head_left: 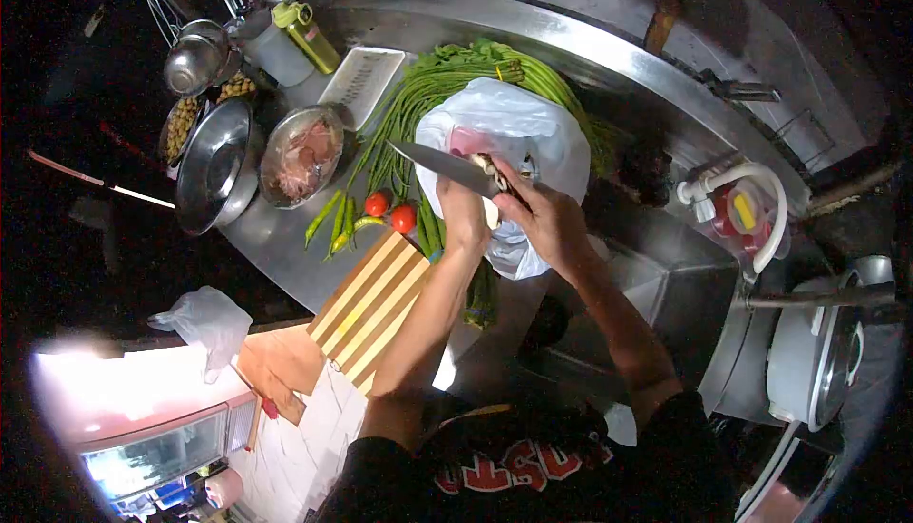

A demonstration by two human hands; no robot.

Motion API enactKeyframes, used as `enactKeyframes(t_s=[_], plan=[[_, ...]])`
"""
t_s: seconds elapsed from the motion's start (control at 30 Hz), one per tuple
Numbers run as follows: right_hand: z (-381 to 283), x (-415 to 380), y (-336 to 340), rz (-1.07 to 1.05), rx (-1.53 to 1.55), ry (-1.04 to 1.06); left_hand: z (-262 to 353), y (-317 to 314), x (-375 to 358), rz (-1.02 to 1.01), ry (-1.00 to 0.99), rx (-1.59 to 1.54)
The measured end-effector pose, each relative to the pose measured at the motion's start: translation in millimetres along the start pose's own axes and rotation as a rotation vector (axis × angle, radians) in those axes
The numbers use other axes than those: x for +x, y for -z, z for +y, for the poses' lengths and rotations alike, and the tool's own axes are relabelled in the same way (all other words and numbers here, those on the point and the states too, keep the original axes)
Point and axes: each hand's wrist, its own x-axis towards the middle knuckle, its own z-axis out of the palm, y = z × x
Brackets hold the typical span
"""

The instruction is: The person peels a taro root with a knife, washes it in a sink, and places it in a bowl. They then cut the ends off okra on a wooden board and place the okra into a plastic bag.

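Over a white plastic bag (556, 157), my right hand (547, 223) is closed round the grip end of a kitchen knife (439, 162), its blade pointing left. My left hand (461, 211) is closed just below the blade, close against the right one. A small pale piece (492, 213) shows between the two hands; I cannot tell what food it is. Whitish bits with dark edges (488, 169) lie along the blade's far side. Something pink (466, 140) shows inside the bag, which stands open under both hands.
Long green beans (447, 76) surround the bag. Two tomatoes (403, 219), green chilies (339, 223) and a striped cutting board (371, 309) lie left. Beyond are a bowl of meat (306, 157), a metal bowl (219, 166) and a white tray (363, 86). A sink (666, 285) is right.
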Motion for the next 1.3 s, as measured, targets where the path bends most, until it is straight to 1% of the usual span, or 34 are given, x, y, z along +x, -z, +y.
enactKeyframes(t_s=[0.03,0.07,0.1,0.13,0.2,0.23,0.27,0.3,0.33,0.4,0.43,0.47,0.5,0.53,0.6,0.63,0.7,0.73,0.8,0.83,0.87,0.9,0.93,0.97,1.1,1.17,1.2,1.23,1.27,1.3], plan=[[-3,3,2,0.002,-0.001,0.0,5,-6,-6,0.036,0.054,0.009],[-7,6,4,-0.037,-0.009,-0.055,8,-10,-10,0.073,0.108,0.019],[-9,8,5,-0.077,-0.017,-0.112,5,-10,-7,0.07,0.03,0.061],[-6,8,2,-0.077,-0.018,-0.115,3,-9,-7,0.069,0.033,0.062],[0,9,-5,-0.009,0.104,-0.087,-1,-8,-6,0.067,0.0,0.02],[2,12,-4,-0.009,0.103,-0.088,-8,-1,-7,0.023,0.015,0.13],[4,17,-2,-0.03,0.172,-0.185,-13,7,-11,-0.02,0.032,0.241],[6,22,-1,-0.053,0.243,-0.283,-21,2,-23,-0.062,-0.103,0.258],[12,27,1,-0.092,0.267,-0.304,-25,1,-29,-0.12,-0.117,0.26],[14,29,11,-0.221,0.337,-0.366,-18,3,-29,-0.141,-0.058,0.198],[26,29,7,-0.221,0.335,-0.364,-10,3,-28,-0.115,-0.004,0.158],[47,27,-4,-0.146,0.305,-0.239,-1,3,-25,-0.087,0.05,0.118],[67,24,-15,-0.072,0.275,-0.115,4,1,-21,-0.071,0.042,0.07],[83,22,-23,-0.073,0.276,-0.115,2,10,-13,-0.06,0.092,0.078],[106,22,-33,0.038,-0.262,0.351,3,14,-5,-0.037,0.072,0.08],[88,26,-25,0.041,-0.261,0.357,5,13,-2,-0.038,0.066,0.08],[26,28,1,-0.153,0.169,-0.382,7,15,1,0.011,0.068,0.06],[14,25,5,-0.153,0.17,-0.382,5,18,6,0.012,0.068,0.061],[1,17,9,-0.171,0.099,-0.228,-3,23,17,0.042,-0.045,0.091],[2,13,5,-0.172,0.098,-0.23,-6,25,19,0.05,-0.147,0.095],[5,8,-2,-0.077,0.07,-0.086,-10,24,22,0.05,-0.146,0.095],[6,6,-5,0.018,0.041,0.058,-10,18,21,0.106,-0.18,0.083],[7,4,-7,0.018,0.041,0.057,-9,14,20,0.161,-0.213,0.071],[8,2,-8,0.021,0.019,0.043,-8,18,19,0.12,-0.142,0.082],[2,3,-7,0.051,-0.057,0.046,-4,18,11,0.054,-0.089,0.106],[1,4,-10,0.058,-0.041,0.032,-5,16,8,0.046,-0.211,0.138],[1,5,-11,0.064,-0.024,0.021,-6,18,10,0.047,-0.21,0.137],[-1,6,-12,0.064,-0.025,0.02,-7,19,14,0.045,-0.261,0.149],[-3,7,-12,0.034,-0.006,-0.018,-9,20,16,0.044,-0.312,0.16],[-4,8,-12,0.004,0.013,-0.056,-6,18,15,0.043,-0.311,0.161]])
